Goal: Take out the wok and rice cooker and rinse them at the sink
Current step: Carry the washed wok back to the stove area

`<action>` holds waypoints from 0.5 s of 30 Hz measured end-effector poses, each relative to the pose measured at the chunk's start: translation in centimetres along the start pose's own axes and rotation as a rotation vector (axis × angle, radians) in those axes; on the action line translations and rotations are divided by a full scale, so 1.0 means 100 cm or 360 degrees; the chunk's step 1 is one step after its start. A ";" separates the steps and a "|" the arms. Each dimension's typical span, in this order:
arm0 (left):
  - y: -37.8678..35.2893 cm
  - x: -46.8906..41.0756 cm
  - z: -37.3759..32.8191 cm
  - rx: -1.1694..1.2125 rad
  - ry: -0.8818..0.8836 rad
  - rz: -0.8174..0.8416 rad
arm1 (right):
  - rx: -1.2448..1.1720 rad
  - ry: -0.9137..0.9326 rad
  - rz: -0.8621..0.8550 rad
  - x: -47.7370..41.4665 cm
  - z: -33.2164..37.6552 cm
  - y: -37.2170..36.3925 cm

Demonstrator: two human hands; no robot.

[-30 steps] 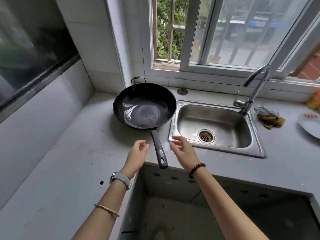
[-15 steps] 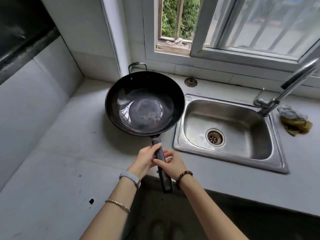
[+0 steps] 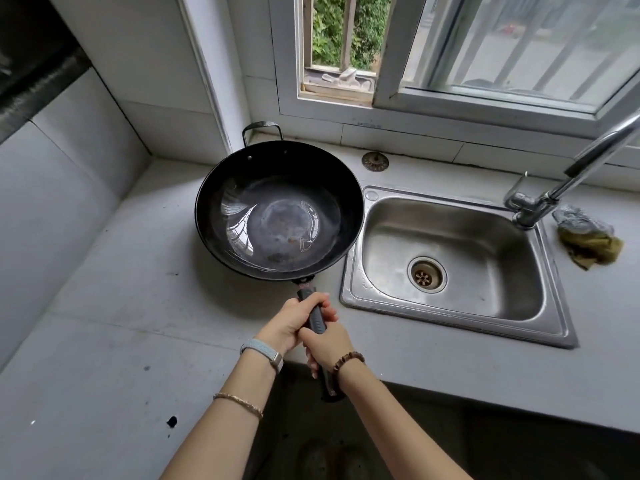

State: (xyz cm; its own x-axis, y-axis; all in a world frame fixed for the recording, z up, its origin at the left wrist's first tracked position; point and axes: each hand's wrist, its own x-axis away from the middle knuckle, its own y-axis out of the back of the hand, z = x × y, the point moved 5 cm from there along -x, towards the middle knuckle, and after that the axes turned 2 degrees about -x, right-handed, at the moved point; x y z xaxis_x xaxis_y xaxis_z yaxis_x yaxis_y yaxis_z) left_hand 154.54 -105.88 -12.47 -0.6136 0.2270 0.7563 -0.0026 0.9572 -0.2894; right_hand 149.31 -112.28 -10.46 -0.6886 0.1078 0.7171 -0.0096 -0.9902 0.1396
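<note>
A black wok (image 3: 277, 209) sits over the grey counter, just left of the steel sink (image 3: 450, 258), its rim overlapping the sink's left edge. Its long dark handle (image 3: 318, 322) points toward me. My left hand (image 3: 292, 322) grips the handle near the wok. My right hand (image 3: 327, 344) grips it just behind, closer to me. The chrome faucet (image 3: 540, 202) stands at the sink's far right corner, with no water running. No rice cooker is in view.
A crumpled cloth (image 3: 588, 240) lies right of the faucet. A round drain strainer (image 3: 375, 161) lies on the counter behind the sink. A window is at the back, and a tiled wall rises on the left. Below me the counter has a dark open gap (image 3: 398, 441).
Both hands went from open beside the handle to closed around it. The view has moved closer to the wok and sink.
</note>
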 end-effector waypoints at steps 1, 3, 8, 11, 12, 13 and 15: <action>-0.002 0.002 -0.001 -0.0013 -0.0012 -0.0020 | -0.0015 0.0015 -0.0011 0.001 0.000 0.001; -0.005 0.005 -0.003 -0.0045 -0.0049 -0.0091 | -0.0026 0.0047 -0.0047 0.003 0.001 0.002; -0.006 0.015 -0.007 -0.0069 -0.0098 -0.0221 | -0.0006 0.0081 -0.0081 0.013 0.006 0.003; -0.011 0.027 -0.001 -0.0101 -0.0099 -0.0200 | 0.0021 0.0095 -0.0087 0.028 0.001 0.007; -0.014 0.033 0.001 -0.0117 -0.0110 -0.0188 | 0.0017 0.0114 -0.0091 0.033 -0.001 0.009; -0.018 0.040 0.003 -0.0130 -0.0126 -0.0170 | 0.0003 0.0138 -0.0092 0.039 -0.003 0.011; -0.026 0.054 0.003 -0.0158 -0.0173 -0.0143 | -0.0033 0.0185 -0.0095 0.052 -0.004 0.016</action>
State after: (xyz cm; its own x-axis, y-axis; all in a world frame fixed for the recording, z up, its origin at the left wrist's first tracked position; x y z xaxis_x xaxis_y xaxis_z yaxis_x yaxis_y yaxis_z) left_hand 150.99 -107.16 -7.76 -0.6963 0.1241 0.7070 0.0133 0.9870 -0.1601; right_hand 145.41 -113.31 -6.79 -0.7657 0.1566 0.6238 -0.0672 -0.9841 0.1645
